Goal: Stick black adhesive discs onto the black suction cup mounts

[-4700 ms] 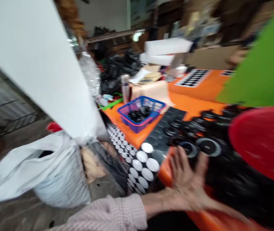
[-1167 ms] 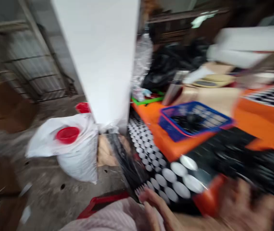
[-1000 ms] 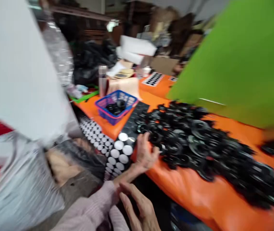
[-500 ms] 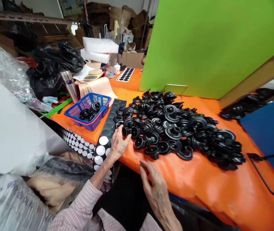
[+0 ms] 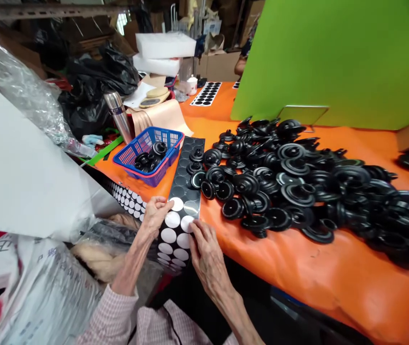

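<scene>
A black sticker sheet (image 5: 184, 179) with round die-cut pads lies along the orange table and hangs over its front edge, where white circles show. My left hand (image 5: 154, 216) is at the sheet's left edge, thumb and fingertips pinched together beside a white circle. At the right edge, my right hand (image 5: 206, 247) touches the sheet with its fingertips, thumb and fingers apart and holding no part. Right of the sheet lies a big heap of black round stepped parts (image 5: 247, 184). One nearby part (image 5: 198, 179) rests at the sheet's right edge.
Left of the sheet stands a blue basket (image 5: 147, 177) with several black parts. Behind it are a steel thermos (image 5: 117, 112) and a beige sheet (image 5: 161, 117). A green panel (image 5: 334, 57) rises behind the heap. White foam blocks (image 5: 164, 45) are stacked farther back.
My left hand has left the black parts and moved down-left to the sheet's left edge. My right hand has come left to its right edge. The view has shifted left and down.
</scene>
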`<state>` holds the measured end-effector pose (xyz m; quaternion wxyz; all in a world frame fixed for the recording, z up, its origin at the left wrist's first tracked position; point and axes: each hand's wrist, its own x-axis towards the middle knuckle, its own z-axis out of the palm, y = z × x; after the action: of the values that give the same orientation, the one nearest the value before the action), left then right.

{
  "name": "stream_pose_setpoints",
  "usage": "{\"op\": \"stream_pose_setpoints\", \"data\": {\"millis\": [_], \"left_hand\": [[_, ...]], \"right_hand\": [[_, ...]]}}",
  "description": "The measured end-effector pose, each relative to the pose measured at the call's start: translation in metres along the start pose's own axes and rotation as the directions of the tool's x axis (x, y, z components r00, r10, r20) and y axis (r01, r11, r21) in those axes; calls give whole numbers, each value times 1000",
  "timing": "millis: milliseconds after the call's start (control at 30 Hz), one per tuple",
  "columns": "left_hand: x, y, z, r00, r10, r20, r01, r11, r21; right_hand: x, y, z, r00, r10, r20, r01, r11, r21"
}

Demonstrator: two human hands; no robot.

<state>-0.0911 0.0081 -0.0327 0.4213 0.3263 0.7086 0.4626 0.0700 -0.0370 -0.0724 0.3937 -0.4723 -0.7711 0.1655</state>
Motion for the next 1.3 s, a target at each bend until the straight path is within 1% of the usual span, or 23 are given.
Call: {"op": "stream_pose_setpoints", "data": {"millis": [67, 133, 200, 233, 300, 367, 467, 567, 700, 733, 800, 900, 967, 1033, 1067, 1133, 1167, 1200, 1233, 1267, 1300], "left_hand": [[-2, 4, -1, 986, -61, 153, 70, 996, -53], [-5, 6, -1, 949, -110, 296, 151, 982, -118], [-8, 6, 0, 910, -135, 392, 233, 948, -214], [-9, 5, 1, 899, -134, 416, 262, 927, -268], [-9, 3, 2, 895, -119, 429, 283, 896, -342], [-9, -1, 1, 897, -107, 429, 285, 883, -374], [-7, -6, -4, 891, -98, 444, 289, 876, -387], [-4, -11, -7, 886, -71, 459, 274, 878, -393], [1, -15, -5, 873, -13, 488, 236, 886, -399], [1, -15, -5, 871, 4, 491, 221, 890, -399], [2, -13, -5, 870, 21, 493, 196, 902, -384], [3, -7, -9, 877, 3, 480, 179, 925, -334], [4, -4, -12, 886, -30, 463, 177, 944, -277], [7, -1, -15, 901, -50, 430, 159, 962, -221], [8, 0, -16, 911, -52, 408, 144, 970, -197], [9, 2, -19, 928, -47, 369, 108, 983, -148], [7, 3, -20, 941, -32, 336, 72, 991, -109], [5, 5, -21, 962, 0, 272, 14, 998, -53], [0, 7, -22, 984, 59, 170, -63, 998, 18], [-5, 9, -22, 989, 137, 49, -141, 985, 98], [-12, 11, -21, 976, 212, -51, -200, 964, 175]], "right_hand": [[2, -2, 1, 1000, 12, 7, -12, 1000, -5], [8, -2, 2, 999, 38, -16, -38, 999, -26], [18, -1, 5, 997, 69, -47, -70, 997, -37], [23, 0, 8, 994, 90, -55, -91, 995, -27], [31, 2, 12, 987, 146, -67, -145, 989, 15], [38, 3, 14, 979, 189, -75, -185, 981, 63], [44, 5, 11, 979, 195, -59, -188, 977, 99], [47, 8, 7, 988, 152, -25, -150, 986, 69], [48, 11, 5, 1000, 25, 15, -24, 998, -52], [48, 12, 5, 1000, 4, 5, -4, 997, -76], [48, 13, 6, 999, -1, -44, -3, 995, -96], [49, 14, 6, 986, 83, -143, -93, 993, -68], [49, 13, 4, 971, 153, -182, -158, 987, -13], [48, 11, 1, 946, 245, -212, -239, 970, 52], [48, 10, -1, 925, 304, -229, -292, 953, 83], [45, 9, -8, 860, 429, -277, -405, 903, 143], [43, 10, -11, 835, 466, -294, -436, 885, 164], [41, 10, -15, 826, 475, -302, -442, 880, 174], [39, 10, -17, 835, 459, -304, -426, 888, 170], [36, 9, -19, 858, 417, -300, -389, 909, 150], [33, 8, -19, 886, 355, -298, -334, 935, 119]]}}
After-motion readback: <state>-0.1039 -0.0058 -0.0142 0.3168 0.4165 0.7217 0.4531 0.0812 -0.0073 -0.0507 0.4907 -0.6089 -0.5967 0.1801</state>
